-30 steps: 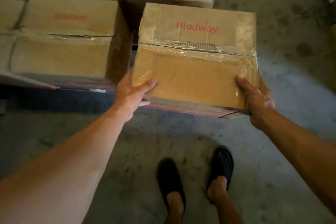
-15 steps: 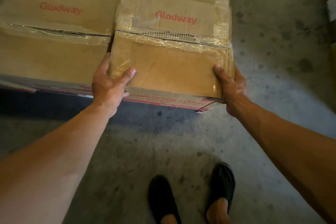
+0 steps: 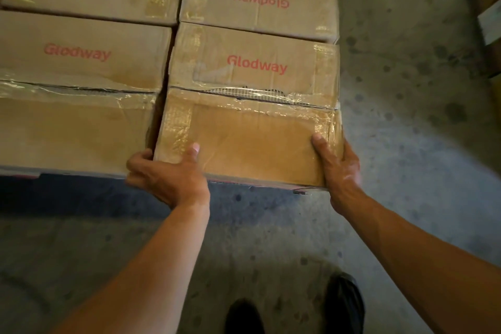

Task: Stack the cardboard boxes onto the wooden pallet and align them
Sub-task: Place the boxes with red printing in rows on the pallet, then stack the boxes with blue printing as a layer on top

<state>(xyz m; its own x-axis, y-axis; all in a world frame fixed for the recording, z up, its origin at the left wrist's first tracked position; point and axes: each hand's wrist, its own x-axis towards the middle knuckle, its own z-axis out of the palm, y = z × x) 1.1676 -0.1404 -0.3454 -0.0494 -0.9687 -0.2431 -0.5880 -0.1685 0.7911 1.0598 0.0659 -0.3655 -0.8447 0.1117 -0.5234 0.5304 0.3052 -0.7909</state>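
A taped cardboard box (image 3: 252, 106) printed "Glodway" in red sits at the near right corner of the stack, close against its left neighbour box (image 3: 78, 84). My left hand (image 3: 168, 173) grips its near left corner, thumb on top and fingers curled into the gap beside it. My right hand (image 3: 336, 165) grips the near right corner, thumb on top and fingers down the side. Two more boxes (image 3: 257, 0) lie behind, their print upside down. The wooden pallet is hidden under the boxes.
Grey concrete floor (image 3: 406, 116) spreads to the right and in front of the stack. A dark shadow (image 3: 81, 195) lies under the near edge. Another carton (image 3: 488, 22) stands at the far right edge. My dark shoes (image 3: 341, 304) are at the bottom.
The box has moved left and forward with both hands, from hanging apart on the right to level and tight against the neighbouring box. Both hands keep their grip on its corners.
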